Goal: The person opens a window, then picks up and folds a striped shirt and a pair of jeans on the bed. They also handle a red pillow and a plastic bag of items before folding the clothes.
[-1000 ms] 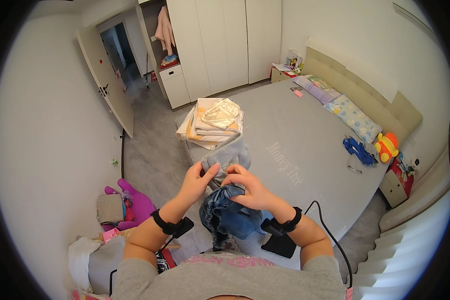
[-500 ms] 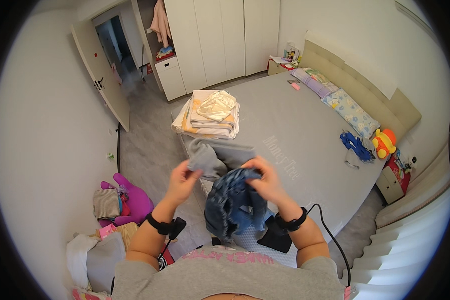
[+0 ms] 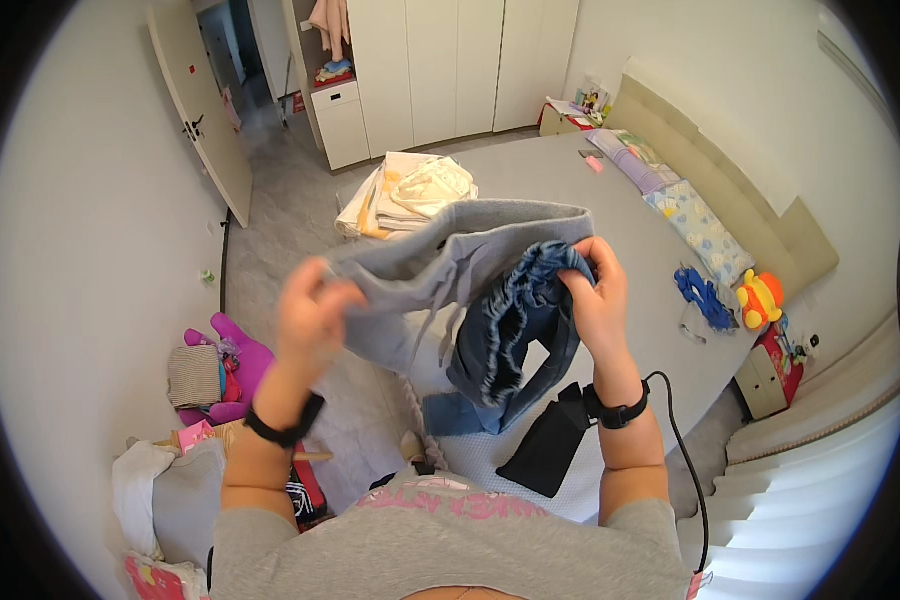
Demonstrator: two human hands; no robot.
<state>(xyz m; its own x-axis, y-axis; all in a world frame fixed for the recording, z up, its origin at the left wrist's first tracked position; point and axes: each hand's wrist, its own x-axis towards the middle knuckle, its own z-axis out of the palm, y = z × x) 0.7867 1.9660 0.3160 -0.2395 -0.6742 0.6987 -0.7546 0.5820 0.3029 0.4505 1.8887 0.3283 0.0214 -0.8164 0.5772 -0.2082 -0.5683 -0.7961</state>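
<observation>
A pair of grey sweatpants [image 3: 410, 270] with a hanging drawstring is stretched between my hands, its waistband spread wide. My left hand [image 3: 313, 312], slightly blurred, pinches the left end of that waistband. At the right end my right hand [image 3: 602, 300] grips the waistband together with dark blue jeans [image 3: 495, 330]. The jeans have a gathered elastic waist and dangle below my right fingers, over the near side of the bed. Their lower part is bunched, and the far side of the grey garment hides some of the bed.
A folded stack of cream cloths [image 3: 410, 195] lies on the far left of the grey bed [image 3: 650, 270]. Blue clothing [image 3: 705, 298] and an orange-yellow plush toy [image 3: 760, 300] rest at the right. A purple chair [image 3: 255, 365] holds clothes. A black cable [image 3: 682, 440] hangs by my right arm.
My hands have moved apart and the grey sweatpants are now opened out between them. Both garments are raised, and the jeans have shifted right with my right hand.
</observation>
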